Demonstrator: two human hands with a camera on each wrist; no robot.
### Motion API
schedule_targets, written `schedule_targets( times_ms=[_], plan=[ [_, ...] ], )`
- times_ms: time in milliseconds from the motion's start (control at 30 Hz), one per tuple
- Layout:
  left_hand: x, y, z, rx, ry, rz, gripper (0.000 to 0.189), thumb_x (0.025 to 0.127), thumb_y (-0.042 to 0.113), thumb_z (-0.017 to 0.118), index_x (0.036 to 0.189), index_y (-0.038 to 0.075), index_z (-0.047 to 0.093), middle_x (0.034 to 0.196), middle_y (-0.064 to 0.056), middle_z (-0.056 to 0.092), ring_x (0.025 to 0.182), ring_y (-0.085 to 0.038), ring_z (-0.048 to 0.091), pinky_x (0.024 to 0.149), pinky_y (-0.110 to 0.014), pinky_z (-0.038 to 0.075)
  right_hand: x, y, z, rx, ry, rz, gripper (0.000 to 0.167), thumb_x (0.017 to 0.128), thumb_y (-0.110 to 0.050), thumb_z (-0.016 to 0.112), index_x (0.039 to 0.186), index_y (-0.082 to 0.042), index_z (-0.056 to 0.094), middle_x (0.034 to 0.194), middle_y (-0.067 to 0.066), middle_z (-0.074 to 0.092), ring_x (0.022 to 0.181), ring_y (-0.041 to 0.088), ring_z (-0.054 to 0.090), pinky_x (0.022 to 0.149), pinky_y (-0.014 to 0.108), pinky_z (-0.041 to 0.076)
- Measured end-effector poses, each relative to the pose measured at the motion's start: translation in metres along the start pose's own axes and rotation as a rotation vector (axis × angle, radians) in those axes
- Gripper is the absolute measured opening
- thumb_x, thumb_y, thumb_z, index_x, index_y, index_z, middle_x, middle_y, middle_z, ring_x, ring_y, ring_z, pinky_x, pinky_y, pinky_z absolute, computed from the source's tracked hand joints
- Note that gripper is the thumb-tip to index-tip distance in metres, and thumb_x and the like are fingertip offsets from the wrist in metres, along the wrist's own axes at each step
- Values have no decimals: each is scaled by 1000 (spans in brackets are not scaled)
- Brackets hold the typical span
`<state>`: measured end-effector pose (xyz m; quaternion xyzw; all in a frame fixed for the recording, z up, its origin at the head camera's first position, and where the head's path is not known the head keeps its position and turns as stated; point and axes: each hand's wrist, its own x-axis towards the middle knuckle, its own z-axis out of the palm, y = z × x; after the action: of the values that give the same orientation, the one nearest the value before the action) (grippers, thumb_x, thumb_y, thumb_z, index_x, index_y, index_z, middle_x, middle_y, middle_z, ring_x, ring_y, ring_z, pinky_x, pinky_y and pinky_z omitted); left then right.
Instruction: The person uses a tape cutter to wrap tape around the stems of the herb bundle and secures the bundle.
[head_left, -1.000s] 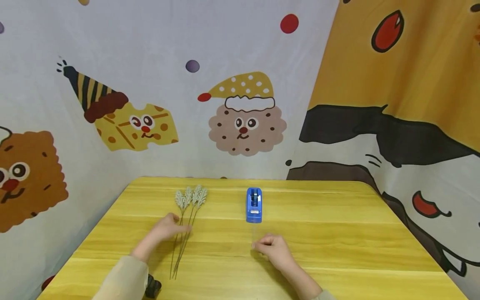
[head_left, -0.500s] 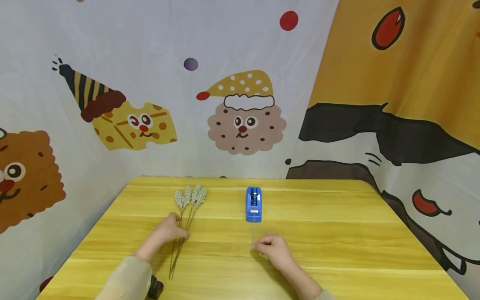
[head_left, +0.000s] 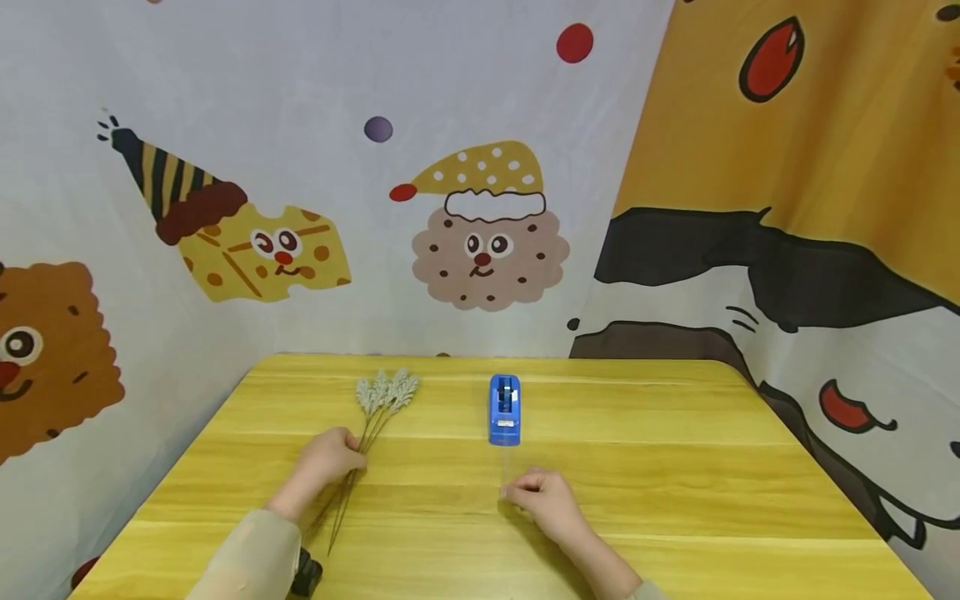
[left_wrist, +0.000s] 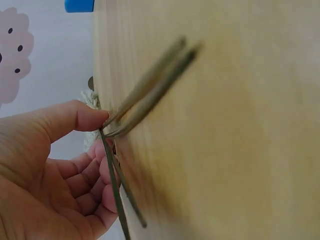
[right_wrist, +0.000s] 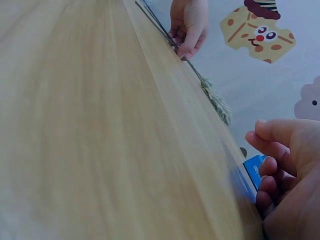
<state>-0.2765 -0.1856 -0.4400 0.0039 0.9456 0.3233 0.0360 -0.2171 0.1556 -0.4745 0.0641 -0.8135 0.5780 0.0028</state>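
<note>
My left hand (head_left: pixel 326 460) pinches a small bunch of artificial flower sprigs between thumb and fingers. Their pale grey-green heads (head_left: pixel 386 392) point away from me. In the left wrist view the thin dark stems (left_wrist: pixel 116 192) fan out from the fingertips. A blue tape dispenser (head_left: pixel 504 423) stands near the far middle of the table; in the right wrist view the right hand partly hides the dispenser (right_wrist: pixel 254 169). From it a faint strip of clear tape (head_left: pixel 506 468) runs toward me, and my right hand (head_left: pixel 547 504) pinches its end between thumb and forefinger.
The yellow wood-grain table (head_left: pixel 675 467) spans the space before me. Behind it hangs a cloth (head_left: pixel 300 183) printed with cartoon figures. A black device (head_left: pixel 306 573) sits by my left cuff.
My left fingers have closed on the stems and drawn them together; the heads bunch closer and shift slightly right, the lower ends swing left. The right hand stays still with the tape.
</note>
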Motion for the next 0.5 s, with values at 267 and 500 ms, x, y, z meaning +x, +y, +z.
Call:
schedule_targets(
  times_ms=[267,500],
  plan=[
    [3,1,2,16,3,0,42,75,12,68,49,19,35,44,9,28,41,-7,24,43,-20,22,0,1,0,-8,8,10,12,81,-13,76,80,-1,76,74,-1,60,67,11,50,56,22,43],
    [2,4,-5,-46,-43,-23,36,79,8,67,48,11,49,42,-2,50,35,-10,39,39,-22,36,1,-1,1,-31,5,15,10,82,-7,74,81,3,75,74,0,59,68,11,50,57,22,42]
  ],
)
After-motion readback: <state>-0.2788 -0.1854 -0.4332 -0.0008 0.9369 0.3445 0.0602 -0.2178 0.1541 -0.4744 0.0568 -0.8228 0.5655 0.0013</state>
